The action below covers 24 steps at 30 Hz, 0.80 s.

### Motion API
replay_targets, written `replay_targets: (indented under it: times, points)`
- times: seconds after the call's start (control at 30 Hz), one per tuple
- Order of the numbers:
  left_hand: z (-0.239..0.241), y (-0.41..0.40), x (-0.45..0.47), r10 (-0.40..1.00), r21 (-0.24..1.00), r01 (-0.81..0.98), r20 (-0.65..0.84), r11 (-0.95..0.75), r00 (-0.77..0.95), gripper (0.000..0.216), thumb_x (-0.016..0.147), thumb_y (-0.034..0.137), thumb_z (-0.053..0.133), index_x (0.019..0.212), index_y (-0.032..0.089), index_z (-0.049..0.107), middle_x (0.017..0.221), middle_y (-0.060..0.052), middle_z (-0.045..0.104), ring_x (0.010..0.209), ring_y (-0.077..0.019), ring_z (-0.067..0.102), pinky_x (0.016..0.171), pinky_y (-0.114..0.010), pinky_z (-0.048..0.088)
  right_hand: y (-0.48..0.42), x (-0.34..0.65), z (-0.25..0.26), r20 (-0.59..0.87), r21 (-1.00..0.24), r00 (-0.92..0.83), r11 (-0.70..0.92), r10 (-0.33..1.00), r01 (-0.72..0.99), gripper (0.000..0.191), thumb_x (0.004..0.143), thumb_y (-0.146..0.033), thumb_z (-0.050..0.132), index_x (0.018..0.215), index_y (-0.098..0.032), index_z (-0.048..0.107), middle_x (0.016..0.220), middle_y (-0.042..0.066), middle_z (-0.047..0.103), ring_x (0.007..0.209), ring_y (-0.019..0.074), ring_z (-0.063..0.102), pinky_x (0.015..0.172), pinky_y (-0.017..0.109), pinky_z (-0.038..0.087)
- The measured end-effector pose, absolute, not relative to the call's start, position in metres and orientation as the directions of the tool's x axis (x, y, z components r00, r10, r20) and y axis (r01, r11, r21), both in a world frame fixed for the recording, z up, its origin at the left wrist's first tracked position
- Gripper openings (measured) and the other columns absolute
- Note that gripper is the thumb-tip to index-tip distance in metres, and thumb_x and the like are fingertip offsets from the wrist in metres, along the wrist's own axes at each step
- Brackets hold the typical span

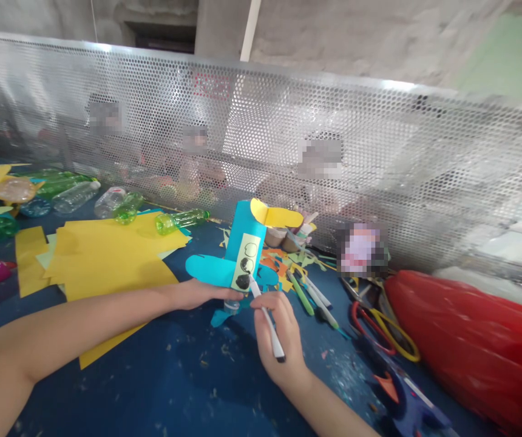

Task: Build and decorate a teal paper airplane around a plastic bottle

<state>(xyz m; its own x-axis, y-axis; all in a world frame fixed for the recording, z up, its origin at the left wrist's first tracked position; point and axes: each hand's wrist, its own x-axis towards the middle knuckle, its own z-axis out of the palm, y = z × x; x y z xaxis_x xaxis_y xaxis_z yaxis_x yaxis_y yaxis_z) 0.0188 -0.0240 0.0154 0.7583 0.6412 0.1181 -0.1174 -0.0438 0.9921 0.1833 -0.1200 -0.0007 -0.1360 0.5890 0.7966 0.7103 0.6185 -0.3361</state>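
Observation:
A toy airplane (236,233) of blue paper wrapped around a plastic bottle stands tilted before me, with blue wings and a yellow tail. My left hand (201,294) grips it low, near the bottle neck (230,306), its fingers partly hidden behind the craft. On its side is a pale strip (256,244) with several drawn rounded shapes; the lower ones are filled black and the top one is an outline. My right hand (279,337) is closed around a white marker (272,332), whose tip touches the strip near the black patches.
Yellow paper sheets (110,252) lie at left, with plastic bottles (76,195) behind. Paper scraps (283,265) and several markers (318,291) lie to the right. Scissors (397,334), a blue tool (411,400) and a red bag (474,340) are farther right. A perforated metal panel (261,121) borders the back.

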Motion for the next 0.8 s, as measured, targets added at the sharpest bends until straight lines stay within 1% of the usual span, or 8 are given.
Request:
replay_targets:
  times: [0.23,0.37,0.5,0.6,0.8]
  points:
    - [0.017,-0.025,0.016,0.616,0.999,-0.044,0.046,-0.018,0.787,0.049,0.067,0.046,0.077,0.108,0.023,0.068,0.119,-0.002,0.066,0.12,-0.0261,0.054,0.108,-0.039,0.035,-0.119,0.182,0.0,0.803,-0.338,-0.122,0.614,0.583,0.713,0.016,0.087,-0.008,0.045,0.092,-0.022,0.05,0.086,0.003,0.053,0.081,0.0184,0.054,0.071,0.033,0.044]
    - [0.014,-0.024,0.017,0.602,0.996,-0.087,0.082,-0.021,0.794,0.051,0.067,0.048,0.077,0.11,0.023,0.068,0.119,-0.002,0.066,0.119,-0.025,0.055,0.108,-0.038,0.036,-0.119,0.182,-0.001,0.808,-0.333,-0.12,0.615,0.577,0.715,0.016,0.087,-0.009,0.045,0.093,-0.023,0.05,0.086,0.003,0.053,0.082,0.0188,0.053,0.072,0.033,0.044]
    - [0.007,-0.02,0.018,0.58,0.993,-0.115,0.117,-0.04,0.806,0.048,0.07,0.044,0.076,0.112,0.023,0.067,0.12,-0.003,0.065,0.116,-0.0236,0.057,0.106,-0.036,0.038,-0.119,0.182,-0.001,0.81,-0.338,-0.117,0.619,0.575,0.709,0.015,0.087,-0.009,0.046,0.092,-0.023,0.051,0.086,0.003,0.053,0.082,0.0189,0.053,0.071,0.033,0.044]
    - [0.005,-0.019,0.018,0.584,0.992,-0.119,0.117,-0.034,0.803,0.046,0.071,0.042,0.076,0.112,0.022,0.067,0.12,-0.004,0.065,0.116,-0.0235,0.057,0.105,-0.036,0.038,-0.119,0.181,0.0,0.805,-0.339,-0.124,0.622,0.58,0.706,0.015,0.087,-0.009,0.045,0.092,-0.023,0.05,0.085,0.003,0.053,0.081,0.0187,0.054,0.071,0.033,0.044]
    - [0.008,-0.021,0.019,0.614,0.993,-0.114,0.093,-0.005,0.784,0.047,0.067,0.043,0.078,0.109,0.023,0.068,0.117,-0.003,0.067,0.118,-0.0255,0.056,0.106,-0.038,0.038,-0.12,0.181,0.0,0.803,-0.334,-0.135,0.626,0.58,0.705,0.015,0.087,-0.009,0.045,0.09,-0.022,0.05,0.084,0.003,0.053,0.079,0.018,0.054,0.07,0.033,0.044]
